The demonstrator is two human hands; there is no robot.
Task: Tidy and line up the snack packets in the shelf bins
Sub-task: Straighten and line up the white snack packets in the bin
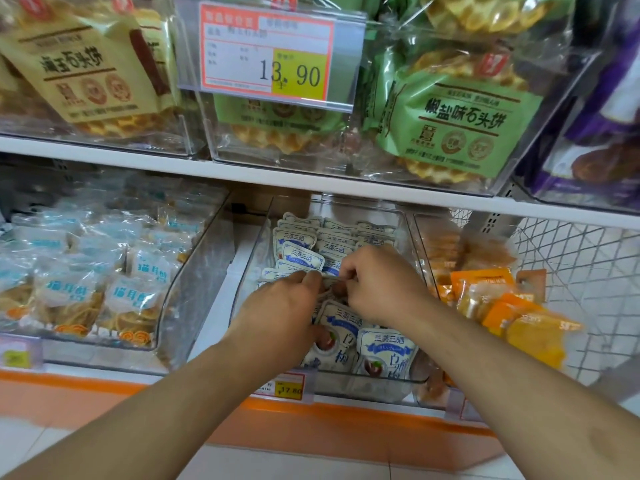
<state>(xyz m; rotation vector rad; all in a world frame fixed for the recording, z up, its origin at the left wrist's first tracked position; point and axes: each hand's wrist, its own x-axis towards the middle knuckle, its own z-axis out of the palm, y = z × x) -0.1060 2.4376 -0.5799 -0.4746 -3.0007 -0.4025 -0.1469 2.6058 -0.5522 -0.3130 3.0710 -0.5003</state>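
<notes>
A clear plastic bin point(412, 375) on the lower shelf holds several white-and-blue snack packets point(384, 351), some stacked in rows at the back point(299, 240), some upright at the front. Both hands reach into the middle of this bin. My left hand point(277, 310) pinches the top edge of a packet near the centre, fingers curled over it. My right hand point(377, 285) pinches the same spot from the right, fingers curled. The packet between the fingertips is mostly hidden by the hands.
The left bin point(166, 306) holds clear packets with blue labels. On the right lie orange packets point(512, 313) beside a white wire basket point(588, 271). The upper shelf carries bins of waffle biscuits point(460, 116) and a 13.90 price tag point(270, 53).
</notes>
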